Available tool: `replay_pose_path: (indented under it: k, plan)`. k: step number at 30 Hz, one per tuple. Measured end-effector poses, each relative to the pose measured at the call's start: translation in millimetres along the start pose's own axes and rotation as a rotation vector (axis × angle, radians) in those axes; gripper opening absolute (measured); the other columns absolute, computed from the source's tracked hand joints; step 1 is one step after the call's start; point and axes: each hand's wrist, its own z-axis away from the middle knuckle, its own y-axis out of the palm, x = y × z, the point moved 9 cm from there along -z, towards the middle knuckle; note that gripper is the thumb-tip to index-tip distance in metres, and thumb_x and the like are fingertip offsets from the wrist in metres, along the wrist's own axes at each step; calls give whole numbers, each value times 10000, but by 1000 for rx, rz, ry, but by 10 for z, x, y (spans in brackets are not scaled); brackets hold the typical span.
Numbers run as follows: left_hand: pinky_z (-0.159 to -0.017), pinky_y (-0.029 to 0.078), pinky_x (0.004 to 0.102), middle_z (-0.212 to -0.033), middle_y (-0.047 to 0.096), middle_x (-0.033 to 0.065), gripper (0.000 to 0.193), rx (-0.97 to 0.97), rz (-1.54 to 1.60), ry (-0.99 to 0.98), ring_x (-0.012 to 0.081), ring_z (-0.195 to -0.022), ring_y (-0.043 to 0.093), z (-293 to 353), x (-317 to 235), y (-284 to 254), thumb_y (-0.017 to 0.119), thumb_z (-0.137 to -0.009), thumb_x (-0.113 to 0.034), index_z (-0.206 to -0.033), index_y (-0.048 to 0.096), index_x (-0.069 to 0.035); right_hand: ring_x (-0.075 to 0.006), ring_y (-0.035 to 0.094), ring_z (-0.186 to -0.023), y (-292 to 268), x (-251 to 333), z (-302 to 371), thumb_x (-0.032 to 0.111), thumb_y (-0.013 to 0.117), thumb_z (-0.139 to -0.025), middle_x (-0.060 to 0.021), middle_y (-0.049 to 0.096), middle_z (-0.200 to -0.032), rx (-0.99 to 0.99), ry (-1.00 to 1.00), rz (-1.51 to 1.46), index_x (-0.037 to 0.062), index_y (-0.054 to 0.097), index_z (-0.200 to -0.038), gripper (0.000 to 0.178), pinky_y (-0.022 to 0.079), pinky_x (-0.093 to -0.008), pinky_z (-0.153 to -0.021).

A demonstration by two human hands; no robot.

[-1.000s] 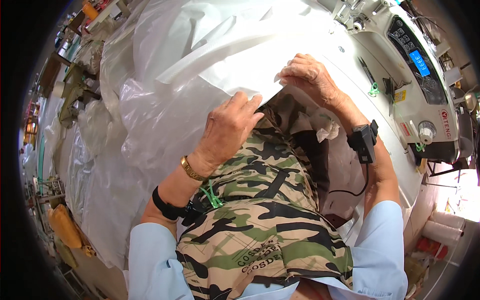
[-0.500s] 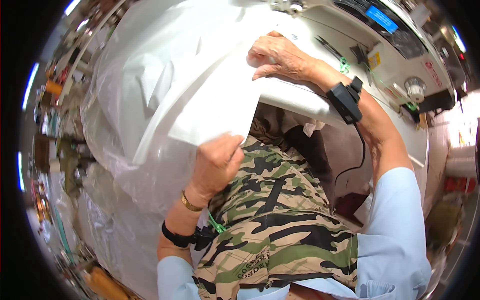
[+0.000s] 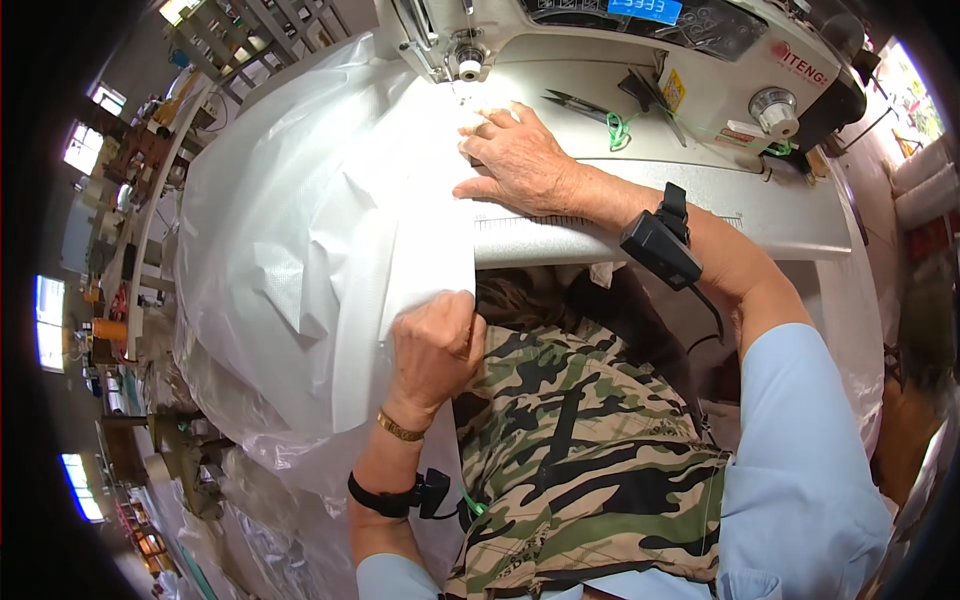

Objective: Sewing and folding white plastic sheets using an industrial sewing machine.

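Item: white woven plastic sheeting (image 3: pixel 320 230), a large translucent mass draped off the left side of the sewing machine (image 3: pixel 640 40) and spilling down past the person's lap; its folded edge lies on the pale tabletop (image 3: pixel 760 210), leading in under the needle area (image 3: pixel 468 62). Left hand (image 3: pixel 432 345): clenched, pinching the near edge of the fold at the lap, just below the tabletop's front edge. Right hand (image 3: pixel 520 160): flat and spread, not gripping, pressing the fold down on the tabletop just short of the needle. Accessories: black wrist device (image 3: pixel 660 245) with a cable on the right forearm, a black band (image 3: pixel 385 497) and a gold bracelet (image 3: pixel 400 430) on the left wrist. Adjacent: thread snips (image 3: pixel 580 103) with a green loop, lying on the machine bed behind the right hand; camouflage apron (image 3: pixel 570 450) over the lap; light blue sleeves (image 3: pixel 800 470). Condition risks, as judged: the right fingertips lie close to the needle, so a late withdrawal could bring them under it; the heavy hanging bulk could drag the fold sideways and skew the seam line; the slick material could slip from the left pinch, letting the layers shift out of alignment.
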Motion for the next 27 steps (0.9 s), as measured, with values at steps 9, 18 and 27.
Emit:
replay_pose_path:
  k: [9, 18, 27]
  plan:
    - [-545, 474, 426, -647, 575, 135, 149, 52, -172, 23, 335, -579, 598, -601, 249, 91, 639, -787, -41, -697, 520, -28, -377, 362, -1333, 5, -82, 12, 629, 532, -897, -237, 474, -1399, 65, 59, -71, -4, 554, -1330, 767, 210, -552, -1130]
    - [-641, 518, 462, -675, 631, 207, 153, 177, -308, -47, 367, -658, 649, -1226, 552, 348, 623, -819, -83, -700, 600, 10, -360, 414, -1260, 28, -261, -17, 321, 545, -935, -251, 516, -1288, -25, 94, -151, 2, 613, -1254, 456, 276, -493, -1094]
    - [-638, 495, 474, -664, 618, 201, 119, 61, -291, -161, 392, -666, 626, -1339, 654, 289, 601, -795, -101, -732, 631, -5, -340, 461, -1202, 63, -360, -146, 282, 486, -959, -210, 566, -1219, -30, 119, -133, 49, 696, -1086, 338, 318, -504, -1036]
